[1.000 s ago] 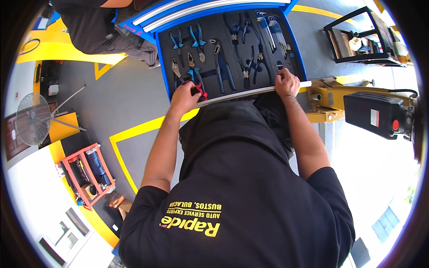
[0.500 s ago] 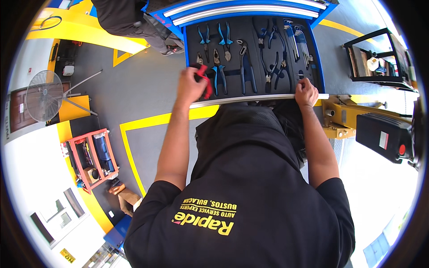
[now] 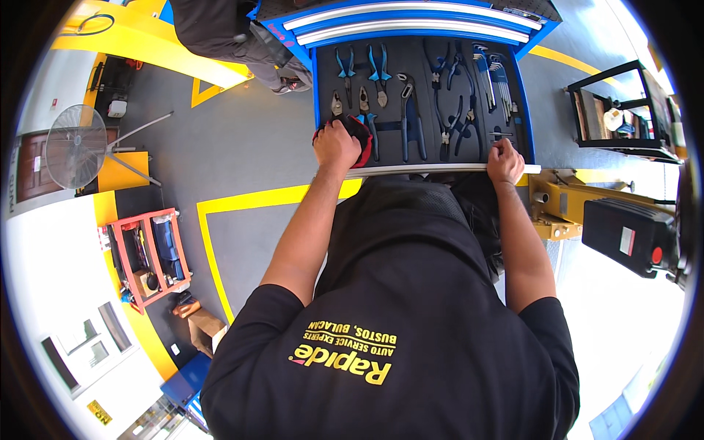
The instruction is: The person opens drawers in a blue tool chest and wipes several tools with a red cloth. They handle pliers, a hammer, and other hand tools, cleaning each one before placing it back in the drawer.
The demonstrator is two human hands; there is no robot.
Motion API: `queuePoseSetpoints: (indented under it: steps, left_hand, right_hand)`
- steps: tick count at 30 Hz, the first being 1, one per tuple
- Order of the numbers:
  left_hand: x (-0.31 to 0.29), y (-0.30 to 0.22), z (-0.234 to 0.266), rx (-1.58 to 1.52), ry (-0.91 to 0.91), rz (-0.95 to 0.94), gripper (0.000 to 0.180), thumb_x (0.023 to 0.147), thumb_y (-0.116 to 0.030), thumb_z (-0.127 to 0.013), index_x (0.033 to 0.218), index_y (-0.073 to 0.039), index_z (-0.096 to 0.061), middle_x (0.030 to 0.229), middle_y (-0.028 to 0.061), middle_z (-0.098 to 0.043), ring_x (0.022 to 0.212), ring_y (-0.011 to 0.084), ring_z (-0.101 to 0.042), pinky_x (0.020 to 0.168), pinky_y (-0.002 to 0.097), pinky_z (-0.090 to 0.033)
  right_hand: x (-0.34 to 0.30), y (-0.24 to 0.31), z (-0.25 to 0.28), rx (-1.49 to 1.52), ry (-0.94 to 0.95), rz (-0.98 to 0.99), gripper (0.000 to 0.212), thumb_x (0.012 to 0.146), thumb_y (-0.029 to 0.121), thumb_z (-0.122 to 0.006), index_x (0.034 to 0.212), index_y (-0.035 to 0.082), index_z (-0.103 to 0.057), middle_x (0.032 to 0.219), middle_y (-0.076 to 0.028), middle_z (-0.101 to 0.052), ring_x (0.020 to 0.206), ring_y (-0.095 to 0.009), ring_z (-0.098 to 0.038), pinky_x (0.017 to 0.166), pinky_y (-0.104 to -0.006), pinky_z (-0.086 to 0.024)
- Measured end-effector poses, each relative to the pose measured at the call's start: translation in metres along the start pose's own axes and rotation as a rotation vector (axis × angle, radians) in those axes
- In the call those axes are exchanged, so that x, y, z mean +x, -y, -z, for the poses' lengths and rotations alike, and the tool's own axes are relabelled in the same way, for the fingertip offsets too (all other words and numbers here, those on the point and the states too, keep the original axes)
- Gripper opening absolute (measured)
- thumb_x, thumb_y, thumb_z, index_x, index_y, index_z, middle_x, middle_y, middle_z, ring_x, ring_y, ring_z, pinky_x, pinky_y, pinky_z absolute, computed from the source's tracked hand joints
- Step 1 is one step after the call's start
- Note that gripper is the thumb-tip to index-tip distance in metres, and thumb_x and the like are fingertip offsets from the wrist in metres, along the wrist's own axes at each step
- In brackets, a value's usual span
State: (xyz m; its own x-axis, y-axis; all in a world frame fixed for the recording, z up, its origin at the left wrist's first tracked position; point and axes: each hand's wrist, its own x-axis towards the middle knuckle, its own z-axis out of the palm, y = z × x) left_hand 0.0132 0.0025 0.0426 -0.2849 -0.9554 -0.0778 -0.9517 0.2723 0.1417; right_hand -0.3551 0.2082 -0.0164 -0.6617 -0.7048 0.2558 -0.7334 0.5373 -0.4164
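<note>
My left hand [image 3: 338, 147] is closed on a red-edged black cloth-like item [image 3: 359, 139], over the front left of an open tool drawer [image 3: 433, 66]. The item covers the lower part of two pliers; their jaws show just beyond it, one being the blue-handled pliers [image 3: 364, 101]. To the right, water pump pliers [image 3: 408, 110] lie in the dark foam. My right hand [image 3: 504, 163] has its fingers curled over the drawer's silver front edge [image 3: 440, 169], close to a small slim metal piece [image 3: 500, 134]. Fingertips there are partly hidden.
Several more pliers and hex key sets [image 3: 500, 88] fill the drawer of the blue tool cabinet [image 3: 301, 51]. Another person [image 3: 220, 37] stands at the far left. A yellow lift arm [image 3: 565, 202] with a black box [image 3: 623, 235] is on the right, a fan [image 3: 75, 147] on the left.
My left hand has moved right and slightly nearer, bringing the red-and-black item down over the pliers; more of its black part shows. My right hand stays at the drawer edge. The view shifted slightly.
</note>
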Motion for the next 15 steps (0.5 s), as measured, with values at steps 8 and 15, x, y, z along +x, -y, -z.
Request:
queuePoseSetpoints:
  steps: [8, 15]
  left_hand:
    - [-0.003, 0.018, -0.006, -0.050, 0.030, -0.033, 0.039, 0.082, -0.026, -0.076, 0.108, 0.000, -0.064, 0.103, 0.0219, -0.073, 0.101, 0.0415, -0.072, 0.090, 0.0507, -0.059]
    - [0.011, 0.017, 0.018, -0.167, 0.127, 0.050, 0.038, 0.081, -0.028, -0.075, 0.106, -0.001, -0.065, 0.103, 0.0220, -0.075, 0.099, 0.0414, -0.073, 0.088, 0.0512, -0.059]
  right_hand:
    - [-0.001, 0.000, 0.005, -0.003, 0.005, -0.017, 0.005, 0.086, 0.019, -0.065, 0.085, 0.015, -0.067, 0.081, -0.007, -0.074, 0.082, -0.033, -0.071, 0.079, -0.0465, -0.052]
    - [-0.003, -0.003, 0.004, 0.007, -0.004, 0.008, 0.004, 0.085, 0.018, -0.065, 0.084, 0.015, -0.067, 0.079, -0.007, -0.073, 0.081, -0.034, -0.071, 0.077, -0.0467, -0.051]
